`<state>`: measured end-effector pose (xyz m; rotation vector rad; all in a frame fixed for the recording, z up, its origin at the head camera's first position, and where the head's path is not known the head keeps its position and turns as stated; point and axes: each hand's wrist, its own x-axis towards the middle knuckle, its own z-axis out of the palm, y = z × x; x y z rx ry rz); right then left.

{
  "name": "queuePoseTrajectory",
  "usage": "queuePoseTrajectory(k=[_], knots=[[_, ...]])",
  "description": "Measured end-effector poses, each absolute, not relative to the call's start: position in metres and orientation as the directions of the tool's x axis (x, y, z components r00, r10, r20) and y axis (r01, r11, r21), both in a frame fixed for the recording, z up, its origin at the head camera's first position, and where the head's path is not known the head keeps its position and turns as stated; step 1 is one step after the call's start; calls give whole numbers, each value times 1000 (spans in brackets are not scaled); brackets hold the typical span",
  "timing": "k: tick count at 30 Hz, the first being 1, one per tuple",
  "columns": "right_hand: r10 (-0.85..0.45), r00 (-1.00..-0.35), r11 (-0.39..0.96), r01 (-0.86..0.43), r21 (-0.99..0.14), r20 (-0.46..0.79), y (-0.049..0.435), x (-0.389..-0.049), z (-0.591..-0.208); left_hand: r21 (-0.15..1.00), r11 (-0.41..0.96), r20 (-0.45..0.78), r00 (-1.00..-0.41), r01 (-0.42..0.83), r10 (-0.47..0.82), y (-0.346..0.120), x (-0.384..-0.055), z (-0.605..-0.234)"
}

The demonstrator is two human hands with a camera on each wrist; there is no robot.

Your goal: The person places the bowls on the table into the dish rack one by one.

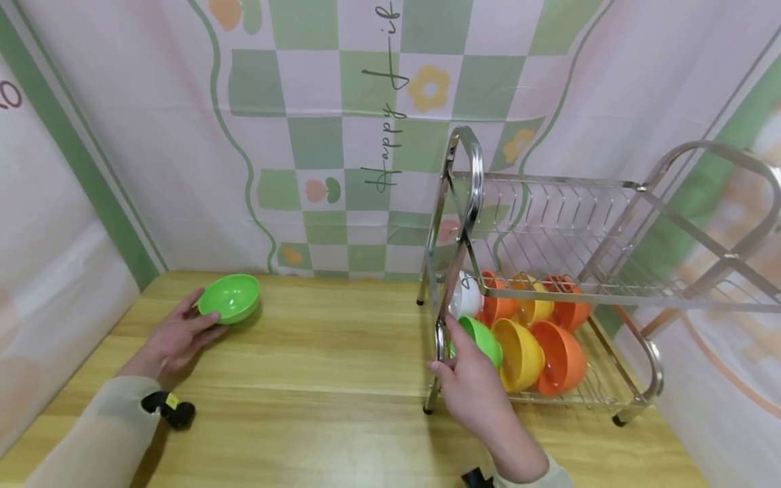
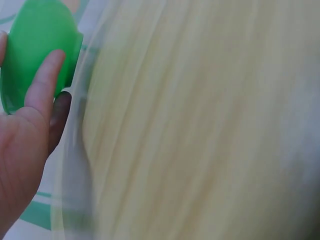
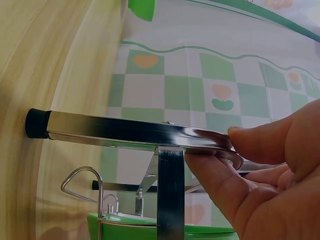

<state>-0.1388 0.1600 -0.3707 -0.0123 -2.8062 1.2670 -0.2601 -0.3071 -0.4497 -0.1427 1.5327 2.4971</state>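
My left hand (image 1: 179,337) holds a light green bowl (image 1: 230,299) by its side at the table's left, its hollow turned up toward the head camera. In the left wrist view, fingers (image 2: 46,82) lie along the outside of the bowl (image 2: 35,45). On the right stands a two-tier metal dish rack (image 1: 549,296). My right hand (image 1: 478,390) pinches the curved tube at its near left end; the right wrist view shows thumb and fingers about the metal tube (image 3: 135,131). Just behind that hand a second green bowl (image 1: 482,341) leans on the lower tier.
Beside it on the lower tier are a yellow bowl (image 1: 518,356) and an orange bowl (image 1: 559,359). A white bowl (image 1: 466,296) and several orange and yellow ones form the row behind. A patterned curtain (image 1: 342,135) hangs at the back of the wooden table (image 1: 329,352).
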Motion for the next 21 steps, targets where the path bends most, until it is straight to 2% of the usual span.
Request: queuePoseTrajectory(k=[13, 21], knots=[[27, -998, 664, -29, -747, 63, 159, -139, -371, 885, -392, -164, -955, -253, 246, -274, -248, -436], [25, -998, 663, -28, -748, 59, 159, -138, -371, 923, -333, -86, -946, -193, 312, -247, -237, -427]])
